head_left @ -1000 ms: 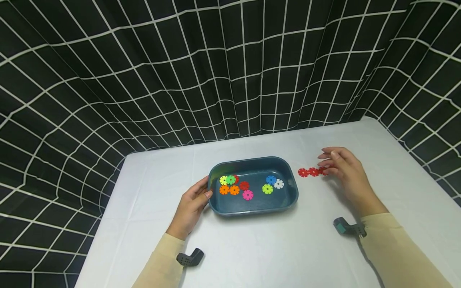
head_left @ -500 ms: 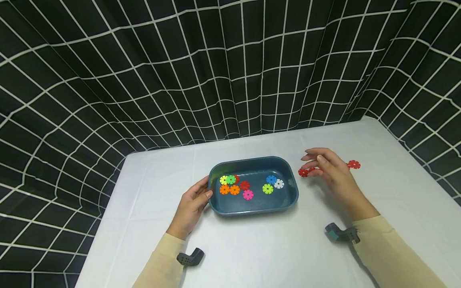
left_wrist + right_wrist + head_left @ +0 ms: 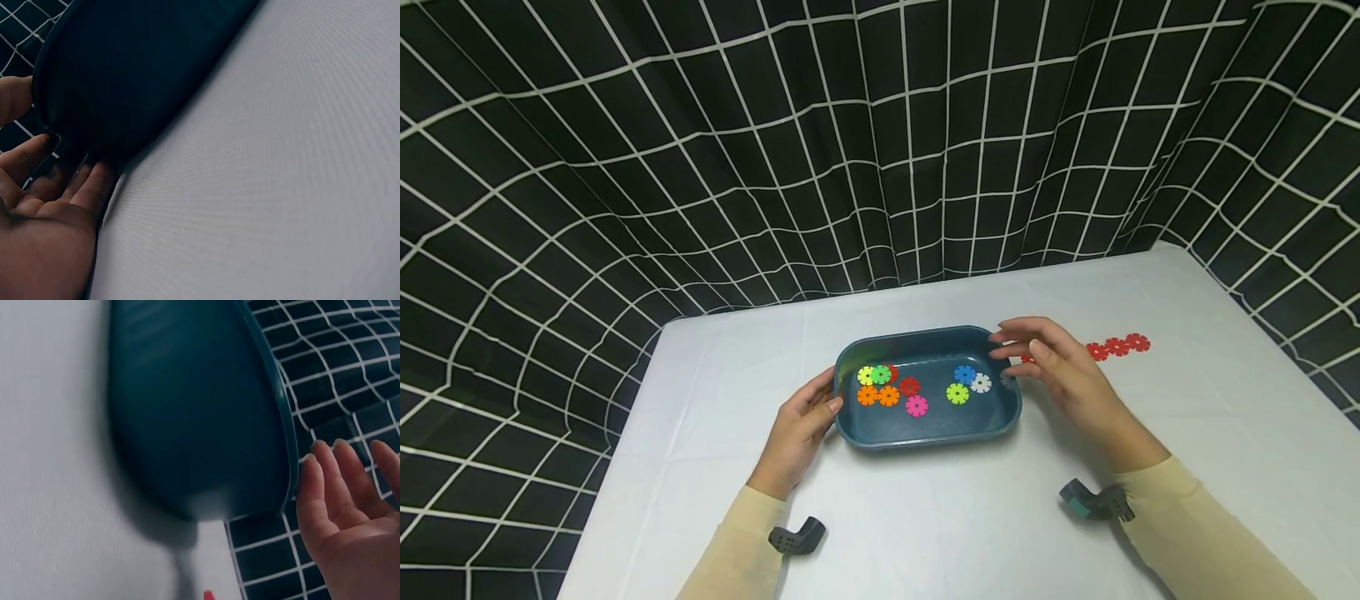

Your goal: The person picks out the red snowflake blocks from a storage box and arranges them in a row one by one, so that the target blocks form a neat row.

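Observation:
A dark blue plastic tray (image 3: 917, 442) stands on the white table, with several snowflake-shaped plastic discs lying flat in it. Pink (image 3: 917, 406), orange and green discs are among those on its left side; a blue disc (image 3: 964, 374), a white one and a yellow-green one lie on the right. My left hand (image 3: 795, 435) grips the tray's left end, thumb at the rim and fingers against the outside wall. My right hand (image 3: 1071, 375) hovers at the right rim, fingers loosely bent and holding nothing. A row of red discs (image 3: 1117, 346) runs behind it, partly hidden.
White cloth (image 3: 925, 525) covers the table. Black curtains (image 3: 910, 167) with a white grid stand behind it and at both sides. A small dark camera (image 3: 797, 536) sits on the left wrist, another (image 3: 1097, 502) on the right.
My right hand has moved left, from above the red discs to the tray's right rim, uncovering the right part of the red row. The left hand and tray have stayed put.

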`<state>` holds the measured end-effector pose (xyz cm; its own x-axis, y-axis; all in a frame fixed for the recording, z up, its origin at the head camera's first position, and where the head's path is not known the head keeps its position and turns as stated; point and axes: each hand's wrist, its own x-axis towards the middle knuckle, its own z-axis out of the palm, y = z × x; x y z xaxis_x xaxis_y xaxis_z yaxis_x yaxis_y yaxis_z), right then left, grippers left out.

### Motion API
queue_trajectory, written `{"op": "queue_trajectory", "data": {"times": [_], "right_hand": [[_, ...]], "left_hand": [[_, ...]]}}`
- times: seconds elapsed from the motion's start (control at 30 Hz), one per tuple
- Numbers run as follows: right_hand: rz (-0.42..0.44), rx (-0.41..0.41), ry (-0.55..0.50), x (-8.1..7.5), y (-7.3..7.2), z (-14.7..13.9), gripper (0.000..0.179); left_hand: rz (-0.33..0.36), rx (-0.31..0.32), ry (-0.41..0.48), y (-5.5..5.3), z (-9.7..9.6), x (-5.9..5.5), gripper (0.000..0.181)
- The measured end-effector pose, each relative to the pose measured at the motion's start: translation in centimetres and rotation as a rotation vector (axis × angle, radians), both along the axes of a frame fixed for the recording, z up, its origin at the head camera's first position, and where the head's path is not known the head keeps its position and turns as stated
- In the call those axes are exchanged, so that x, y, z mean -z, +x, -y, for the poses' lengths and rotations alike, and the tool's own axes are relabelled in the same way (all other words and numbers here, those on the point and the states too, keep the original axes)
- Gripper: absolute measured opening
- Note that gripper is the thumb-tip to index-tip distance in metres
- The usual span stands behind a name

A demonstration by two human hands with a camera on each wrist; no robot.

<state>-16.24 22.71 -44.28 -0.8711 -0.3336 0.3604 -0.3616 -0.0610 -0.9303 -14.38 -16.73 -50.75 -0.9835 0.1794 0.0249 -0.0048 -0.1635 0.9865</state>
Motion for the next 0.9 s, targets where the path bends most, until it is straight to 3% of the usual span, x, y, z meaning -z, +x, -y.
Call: {"op": "queue_trajectory", "data": {"times": [0.4,0.9], "right_hand": [[0.029,-0.056,0.037,0.0,0.5,2.6,0.043],[0.080,-0.112,0.067,0.0,-0.4,7.4,0.044]], "left_hand": [[-0.012,0.013,-0.005,0.0,0.1,0.2,0.058],[-0.007,0.009,-0.009,0.1,0.1,0.1,0.059]]}}
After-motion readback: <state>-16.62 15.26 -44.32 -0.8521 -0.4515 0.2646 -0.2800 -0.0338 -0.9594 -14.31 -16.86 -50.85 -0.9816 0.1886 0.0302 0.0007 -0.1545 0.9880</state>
